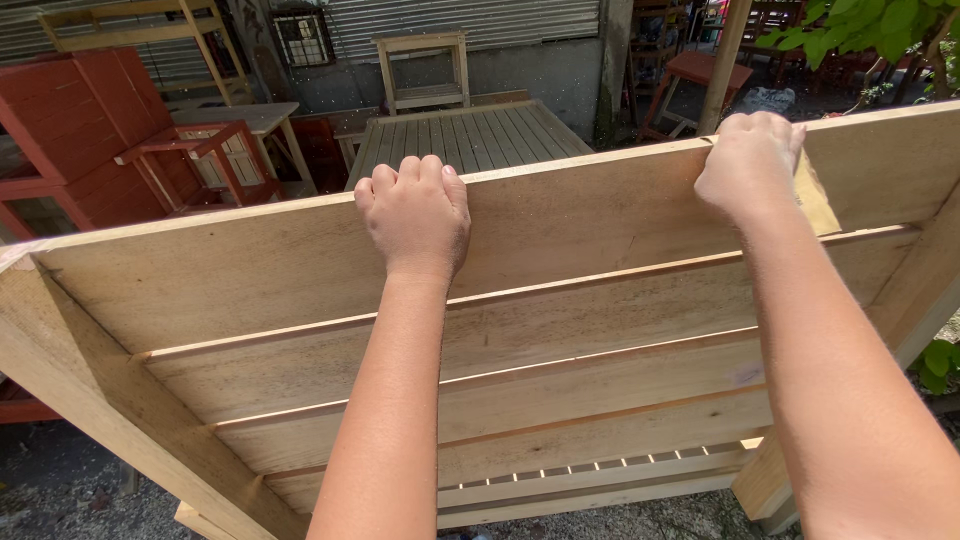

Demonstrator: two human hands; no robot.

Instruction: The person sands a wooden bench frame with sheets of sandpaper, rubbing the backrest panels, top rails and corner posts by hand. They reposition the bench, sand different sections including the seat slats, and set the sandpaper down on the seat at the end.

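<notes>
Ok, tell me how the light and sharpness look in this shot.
Head view: hard sun from above lights the left hand, right hand and the slatted wood panel they grip by its top edge; each slat throws a thin shadow on the next. Hands and panel are sharp. The red chairs and table behind sit in dimmer shade. The edges bow slightly, as with a wide lens.

I've got this big bare wood panel (pixel 560 330) stood up on its edge, tilted a bit so the right end sits higher. Pale unpainted slats run lengthwise between thick side rails, top board nearest my knuckles.
</notes>
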